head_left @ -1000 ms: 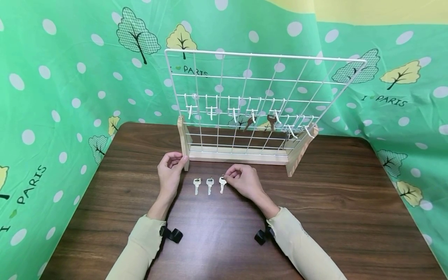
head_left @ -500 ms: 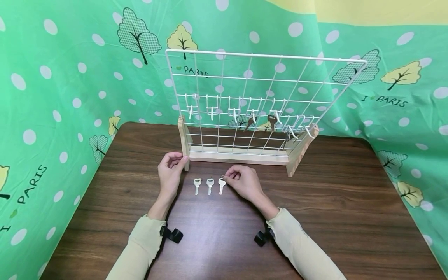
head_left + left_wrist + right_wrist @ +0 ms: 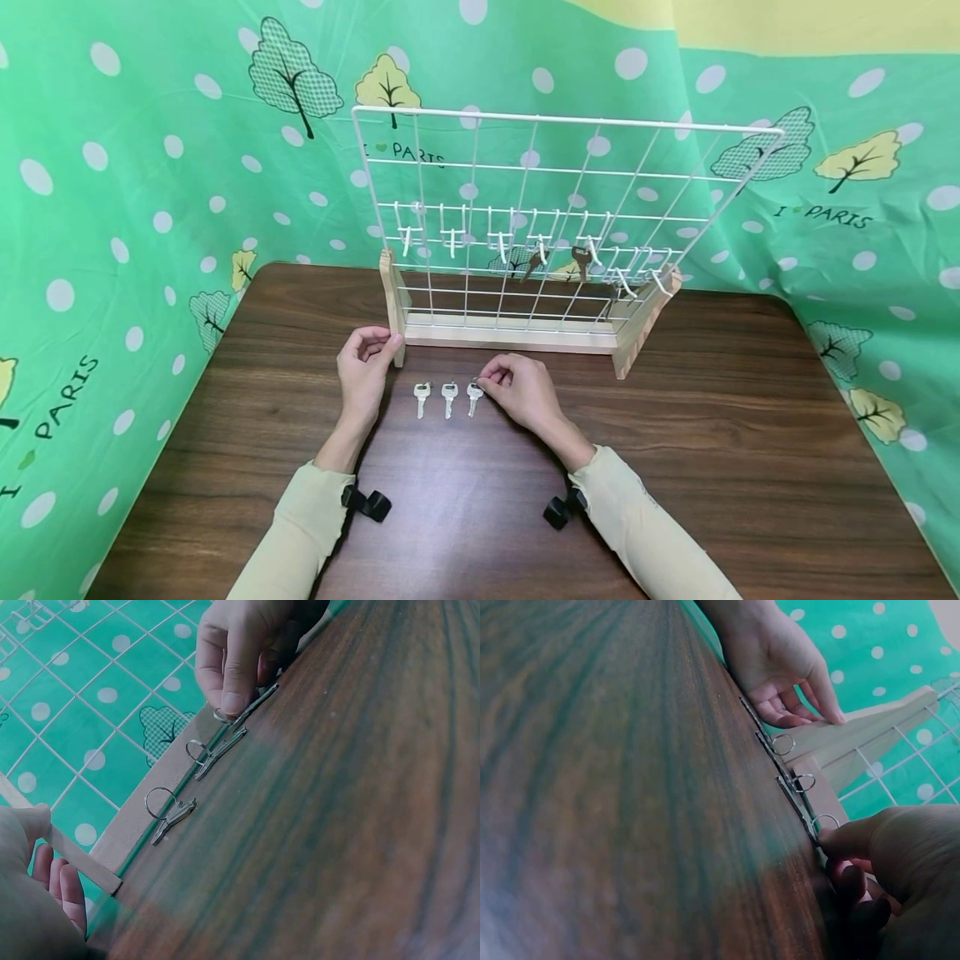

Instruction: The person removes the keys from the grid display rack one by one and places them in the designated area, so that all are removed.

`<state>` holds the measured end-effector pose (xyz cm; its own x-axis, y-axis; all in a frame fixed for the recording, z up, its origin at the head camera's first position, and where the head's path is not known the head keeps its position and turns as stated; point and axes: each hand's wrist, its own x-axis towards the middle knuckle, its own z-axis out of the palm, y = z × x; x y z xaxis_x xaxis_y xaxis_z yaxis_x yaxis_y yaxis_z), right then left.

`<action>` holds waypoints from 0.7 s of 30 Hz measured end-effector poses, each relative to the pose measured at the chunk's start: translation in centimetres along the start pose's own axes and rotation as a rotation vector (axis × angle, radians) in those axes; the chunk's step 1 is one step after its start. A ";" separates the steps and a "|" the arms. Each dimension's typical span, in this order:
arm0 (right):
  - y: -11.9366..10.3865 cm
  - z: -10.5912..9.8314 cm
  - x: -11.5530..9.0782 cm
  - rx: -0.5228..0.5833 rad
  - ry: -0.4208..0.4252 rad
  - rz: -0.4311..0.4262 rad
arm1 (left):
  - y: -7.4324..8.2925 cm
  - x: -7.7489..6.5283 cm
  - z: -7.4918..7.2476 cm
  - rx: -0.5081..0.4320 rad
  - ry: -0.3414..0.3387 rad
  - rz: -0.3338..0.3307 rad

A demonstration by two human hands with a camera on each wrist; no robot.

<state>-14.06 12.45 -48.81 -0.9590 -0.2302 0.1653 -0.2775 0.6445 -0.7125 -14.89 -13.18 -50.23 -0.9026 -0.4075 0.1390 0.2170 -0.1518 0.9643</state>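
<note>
My right hand [image 3: 522,387] pinches the ring end of the rightmost key [image 3: 474,401] between thumb and forefinger, low over the table. Left of it lie two more silver keys, a middle key [image 3: 449,400] and a left key [image 3: 422,400], side by side with blades toward me. In the left wrist view, the left key's ring [image 3: 160,802] stands up from the tabletop. My left hand [image 3: 363,375] grips the lower front of the rack's left wooden leg [image 3: 393,292], thumb on one side and fingers on the other.
A white wire grid rack [image 3: 570,120] stands on wooden legs joined by a crossbar [image 3: 510,335]. Several white hooks [image 3: 452,240] run along it, and dark keys [image 3: 581,260] hang toward its right. Behind the brown table [image 3: 735,450] hangs a green patterned cloth [image 3: 165,167].
The rightmost key has tilted slightly and shifted a little left in my right hand's pinch. My left hand has stayed on the rack's leg.
</note>
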 end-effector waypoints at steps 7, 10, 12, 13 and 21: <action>0.0 0.0 0.0 -0.008 -0.004 0.012 | 0.0 0.0 0.0 -0.002 0.001 -0.002; 0.0 0.0 0.0 -0.002 -0.006 0.019 | 0.0 0.0 0.0 0.004 0.004 -0.004; 0.0 0.0 0.0 0.003 -0.007 0.024 | 0.0 0.0 0.0 0.006 0.003 -0.006; 0.0 0.0 0.0 0.007 -0.008 0.026 | 0.0 0.0 0.0 0.006 0.003 -0.007; -0.1 0.0 0.0 0.029 -0.003 0.031 | 0.1 -0.1 0.0 0.005 0.001 -0.003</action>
<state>-14.07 12.40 -48.71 -0.9669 -0.2128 0.1407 -0.2458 0.6296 -0.7370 -14.79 -13.13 -50.10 -0.9031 -0.4076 0.1355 0.2122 -0.1491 0.9658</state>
